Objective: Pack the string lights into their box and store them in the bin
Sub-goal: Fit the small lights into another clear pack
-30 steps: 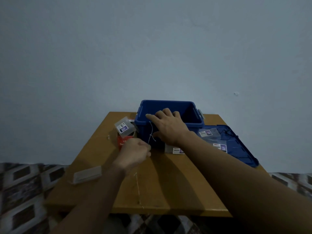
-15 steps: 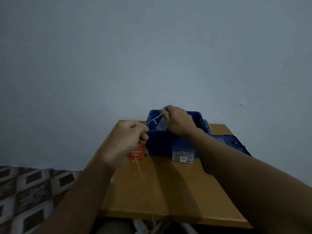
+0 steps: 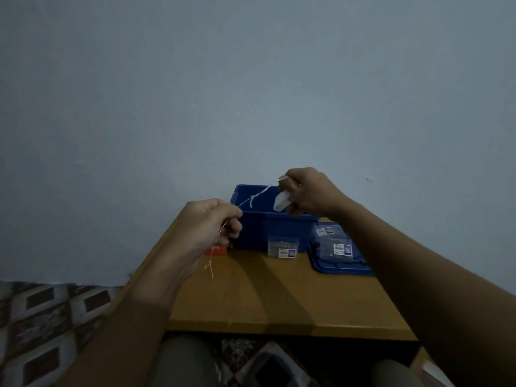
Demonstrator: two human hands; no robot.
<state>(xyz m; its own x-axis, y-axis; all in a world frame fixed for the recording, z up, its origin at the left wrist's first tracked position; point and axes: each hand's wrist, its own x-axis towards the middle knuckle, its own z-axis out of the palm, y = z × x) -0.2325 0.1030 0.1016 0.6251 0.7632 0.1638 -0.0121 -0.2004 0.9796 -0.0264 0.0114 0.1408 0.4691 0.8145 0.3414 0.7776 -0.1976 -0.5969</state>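
String lights [image 3: 252, 197], a thin pale wire, dangle over the wooden table [image 3: 279, 300] at lower centre and rise into the left hand [image 3: 209, 224], whose curled fingers pinch the wire. It then stretches up-right to the right hand [image 3: 307, 192], which pinches it and grips a small white piece [image 3: 280, 202]. Behind the left hand peeks a red box [image 3: 216, 249]. A clear packet [image 3: 282, 247] stands against the blue bin [image 3: 268, 230]. A blue lid [image 3: 340, 268] lies at centre right. Farthest is the wall [image 3: 251, 79].
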